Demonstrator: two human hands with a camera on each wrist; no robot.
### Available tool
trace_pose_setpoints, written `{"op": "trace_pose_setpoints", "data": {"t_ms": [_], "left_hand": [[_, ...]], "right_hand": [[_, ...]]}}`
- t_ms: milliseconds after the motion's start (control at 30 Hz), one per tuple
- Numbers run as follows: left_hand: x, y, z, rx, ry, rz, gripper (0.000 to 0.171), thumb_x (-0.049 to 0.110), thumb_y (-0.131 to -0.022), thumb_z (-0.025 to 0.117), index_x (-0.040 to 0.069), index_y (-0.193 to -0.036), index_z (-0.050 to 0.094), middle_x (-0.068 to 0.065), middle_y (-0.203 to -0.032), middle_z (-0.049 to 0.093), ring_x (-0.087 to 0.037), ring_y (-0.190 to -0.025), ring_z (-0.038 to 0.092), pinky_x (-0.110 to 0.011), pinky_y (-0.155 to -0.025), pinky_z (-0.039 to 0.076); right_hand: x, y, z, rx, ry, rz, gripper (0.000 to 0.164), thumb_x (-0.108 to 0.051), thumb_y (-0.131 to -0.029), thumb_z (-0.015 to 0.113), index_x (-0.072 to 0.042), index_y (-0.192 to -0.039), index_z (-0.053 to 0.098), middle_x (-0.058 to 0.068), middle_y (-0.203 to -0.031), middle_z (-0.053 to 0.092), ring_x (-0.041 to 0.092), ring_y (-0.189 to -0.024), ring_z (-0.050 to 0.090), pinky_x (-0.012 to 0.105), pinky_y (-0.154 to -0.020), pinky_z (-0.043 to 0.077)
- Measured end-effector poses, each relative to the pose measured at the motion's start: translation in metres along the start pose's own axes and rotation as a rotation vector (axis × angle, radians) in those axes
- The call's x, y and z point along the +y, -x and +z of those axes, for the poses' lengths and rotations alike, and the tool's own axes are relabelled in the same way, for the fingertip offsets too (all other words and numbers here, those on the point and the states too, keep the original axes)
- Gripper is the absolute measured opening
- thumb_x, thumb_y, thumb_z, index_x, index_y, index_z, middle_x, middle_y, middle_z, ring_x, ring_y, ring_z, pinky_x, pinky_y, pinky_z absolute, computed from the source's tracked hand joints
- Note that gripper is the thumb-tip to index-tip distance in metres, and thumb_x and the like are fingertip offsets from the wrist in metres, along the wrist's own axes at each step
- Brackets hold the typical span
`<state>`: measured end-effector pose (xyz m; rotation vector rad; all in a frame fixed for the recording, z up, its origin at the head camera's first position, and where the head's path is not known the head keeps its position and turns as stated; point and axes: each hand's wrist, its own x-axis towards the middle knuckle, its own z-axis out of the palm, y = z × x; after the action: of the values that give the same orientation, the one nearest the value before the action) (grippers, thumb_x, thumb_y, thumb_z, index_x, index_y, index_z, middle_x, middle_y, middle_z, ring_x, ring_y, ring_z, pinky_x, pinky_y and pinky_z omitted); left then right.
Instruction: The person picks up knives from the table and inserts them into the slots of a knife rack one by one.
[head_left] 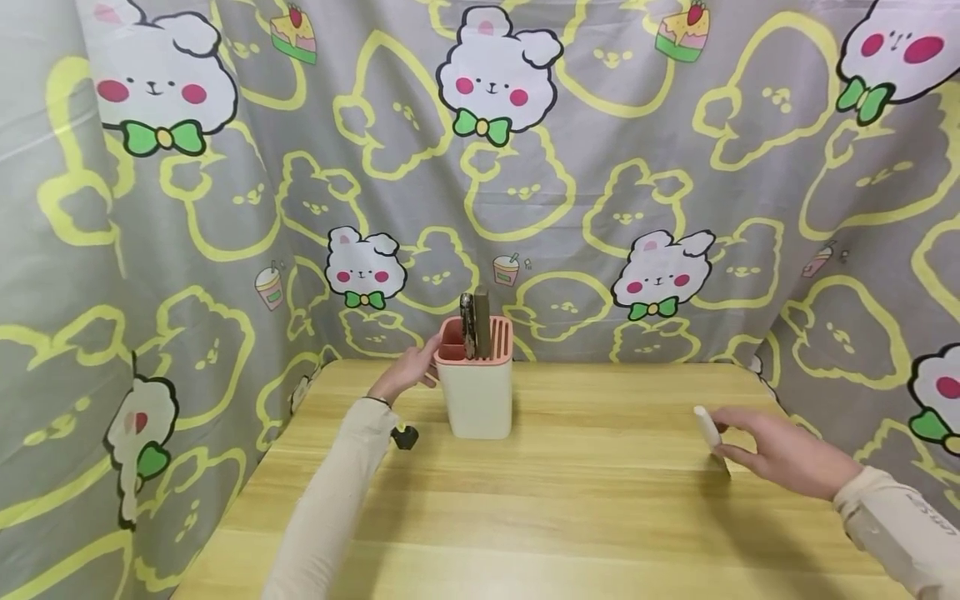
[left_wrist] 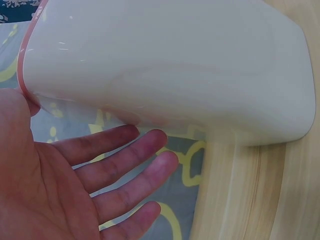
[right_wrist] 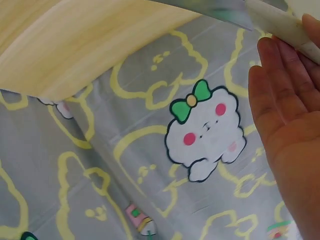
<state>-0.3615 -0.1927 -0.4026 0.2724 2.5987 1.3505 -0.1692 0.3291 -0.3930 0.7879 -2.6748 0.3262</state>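
Note:
A cream knife holder [head_left: 477, 402] with a pink slotted top stands upright at the back middle of the table. A dark speckled handle [head_left: 468, 325] and a brown handle [head_left: 483, 321] stick up from it. My left hand [head_left: 408, 369] is at the holder's left side near the rim. In the left wrist view, its fingers [left_wrist: 127, 172] are nearly straight, with fingertips against or close to the cream wall. Toward the table's right side, my right hand [head_left: 780, 450] pinches a knife by its white handle [head_left: 707, 427]. The blade [right_wrist: 215, 11] shows in the right wrist view.
The wooden table [head_left: 585, 500] extends under both arms. A patterned grey curtain [head_left: 585, 192] with rabbits hangs behind the table and along its sides. A small black object [head_left: 406, 437] is beside my left wrist.

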Motion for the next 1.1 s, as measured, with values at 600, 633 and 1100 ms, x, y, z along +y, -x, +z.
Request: {"op": "trace_pose_setpoints", "data": {"t_ms": [600, 633, 1100], "left_hand": [[0.002, 0.004, -0.005, 0.010, -0.021, -0.004, 0.078, 0.064, -0.101, 0.021, 0.003, -0.125, 0.064, -0.019, -0.107, 0.073, -0.023, -0.094, 0.070, -0.040, -0.082, 0.058], [0.002, 0.004, -0.004, 0.008, -0.026, 0.002, 0.078, 0.063, -0.102, 0.021, 0.003, -0.125, 0.063, -0.019, -0.107, 0.073, -0.023, -0.094, 0.070, -0.039, -0.082, 0.058], [0.003, 0.001, 0.000, -0.001, -0.010, -0.008, 0.079, 0.065, -0.101, 0.020, 0.002, -0.123, 0.064, -0.020, -0.108, 0.072, -0.033, -0.103, 0.069, -0.043, -0.086, 0.057]], "right_hand": [[0.028, -0.008, -0.013, 0.033, -0.264, 0.178, 0.027, -0.014, -0.088, 0.073, -0.010, -0.114, 0.066, 0.001, -0.102, 0.071, -0.001, -0.089, 0.064, 0.023, -0.074, 0.053], [0.029, -0.008, -0.014, 0.031, -0.291, 0.195, 0.028, -0.013, -0.089, 0.073, -0.008, -0.116, 0.066, 0.003, -0.102, 0.071, 0.000, -0.088, 0.064, 0.022, -0.073, 0.053], [0.018, -0.014, -0.025, 0.042, -0.384, 0.364, 0.018, -0.029, -0.093, 0.069, -0.015, -0.104, 0.068, 0.004, -0.100, 0.073, -0.007, -0.086, 0.065, 0.020, -0.072, 0.054]]}}
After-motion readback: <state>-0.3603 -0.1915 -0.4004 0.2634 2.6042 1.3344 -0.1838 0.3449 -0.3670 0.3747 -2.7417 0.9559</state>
